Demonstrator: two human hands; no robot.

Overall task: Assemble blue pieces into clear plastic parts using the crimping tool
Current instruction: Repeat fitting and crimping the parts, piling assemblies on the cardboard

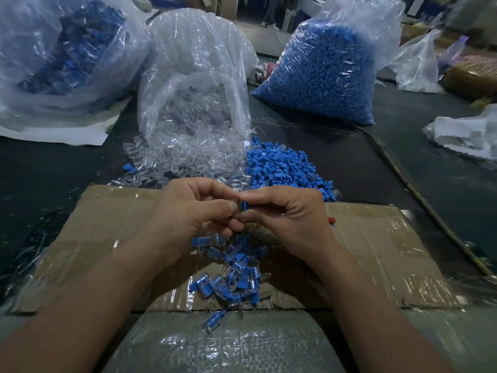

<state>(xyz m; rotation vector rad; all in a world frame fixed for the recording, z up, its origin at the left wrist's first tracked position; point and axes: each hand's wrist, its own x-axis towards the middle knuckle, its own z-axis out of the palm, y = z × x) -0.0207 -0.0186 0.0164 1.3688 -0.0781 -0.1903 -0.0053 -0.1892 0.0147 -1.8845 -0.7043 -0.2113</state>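
My left hand [196,208] and my right hand [287,219] meet fingertip to fingertip above a flattened cardboard sheet [107,238]. Between them they pinch one small blue piece [243,205]; whether a clear part is on it is hidden by the fingers. Below the hands lies a pile of joined blue-and-clear parts [234,270]. Loose clear plastic parts [172,160] spill from an open bag beyond the hands. A heap of loose blue pieces [282,165] lies to the right of them. No crimping tool shows.
A large bag of blue pieces [320,74] stands at the back right. The open bag of clear parts [193,76] is at centre back, and a bag of mixed blue parts [64,49] at back left. White plastic [468,135] lies at the right edge. A small red item [331,220] peeks out beside my right hand.
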